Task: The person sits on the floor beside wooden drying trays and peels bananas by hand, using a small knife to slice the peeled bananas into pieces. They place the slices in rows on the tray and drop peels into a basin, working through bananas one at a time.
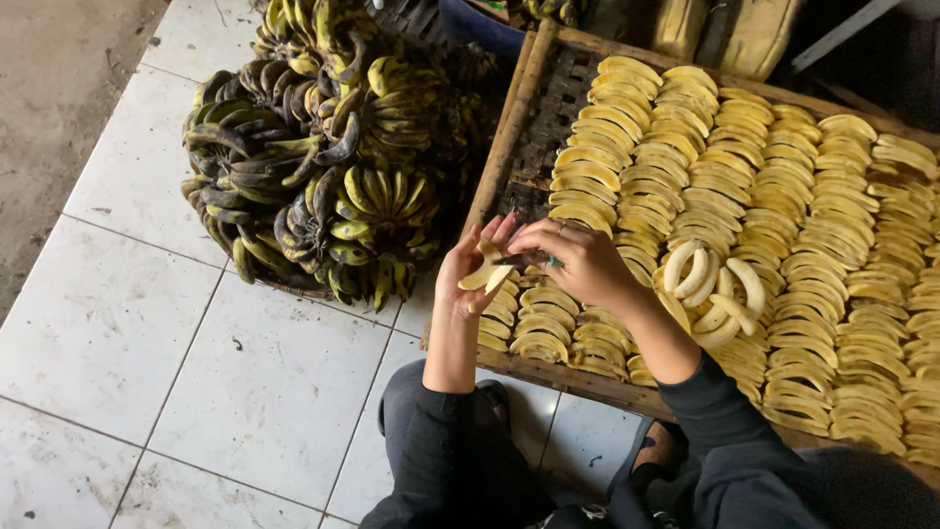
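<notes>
Over the near left corner of the rack (529, 88), the left hand (468, 279) cups a peeled banana (487, 274) while the right hand (578, 260) pinches a small knife (524, 261) against it, so a slip could nick the palm or drop the fruit.

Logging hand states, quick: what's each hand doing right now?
Left hand: fingers spread, cradling a peeled banana.
Right hand: closed on a small knife, its blade against the banana.
</notes>
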Demonstrator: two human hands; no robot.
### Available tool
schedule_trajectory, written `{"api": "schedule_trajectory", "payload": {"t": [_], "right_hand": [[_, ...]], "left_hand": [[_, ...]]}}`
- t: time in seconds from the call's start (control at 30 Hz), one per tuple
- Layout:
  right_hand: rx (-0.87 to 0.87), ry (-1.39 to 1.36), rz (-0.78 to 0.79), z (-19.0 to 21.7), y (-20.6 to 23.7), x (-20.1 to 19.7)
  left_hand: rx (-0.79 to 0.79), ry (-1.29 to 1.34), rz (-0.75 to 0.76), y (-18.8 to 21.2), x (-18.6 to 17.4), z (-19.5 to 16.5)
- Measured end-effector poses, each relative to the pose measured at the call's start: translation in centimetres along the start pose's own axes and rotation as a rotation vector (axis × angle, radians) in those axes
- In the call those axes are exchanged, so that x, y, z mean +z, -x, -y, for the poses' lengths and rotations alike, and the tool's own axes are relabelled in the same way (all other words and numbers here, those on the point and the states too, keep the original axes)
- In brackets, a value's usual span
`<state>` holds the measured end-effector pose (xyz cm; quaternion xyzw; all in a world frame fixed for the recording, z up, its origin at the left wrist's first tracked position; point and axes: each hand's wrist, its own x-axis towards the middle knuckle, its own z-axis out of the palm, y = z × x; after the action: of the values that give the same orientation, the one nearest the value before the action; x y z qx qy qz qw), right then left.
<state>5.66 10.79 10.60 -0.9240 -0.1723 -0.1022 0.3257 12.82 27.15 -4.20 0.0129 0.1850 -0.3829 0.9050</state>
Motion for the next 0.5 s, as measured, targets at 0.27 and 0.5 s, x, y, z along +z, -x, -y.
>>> {"api": "schedule_trajectory", "payload": {"t": [0.27, 0.5], "right_hand": [[-0.030, -0.228, -0.048, -4.6, -1.7, 7.2], [0.599, -0.401, 0.032, -11.2, -1.3, 11.4]], "left_hand": [[0.104, 0.019, 0.090, -1.4, -4.9, -1.8], [0.580, -0.045, -0.482, -1.4, -3.7, -2.9]]}}
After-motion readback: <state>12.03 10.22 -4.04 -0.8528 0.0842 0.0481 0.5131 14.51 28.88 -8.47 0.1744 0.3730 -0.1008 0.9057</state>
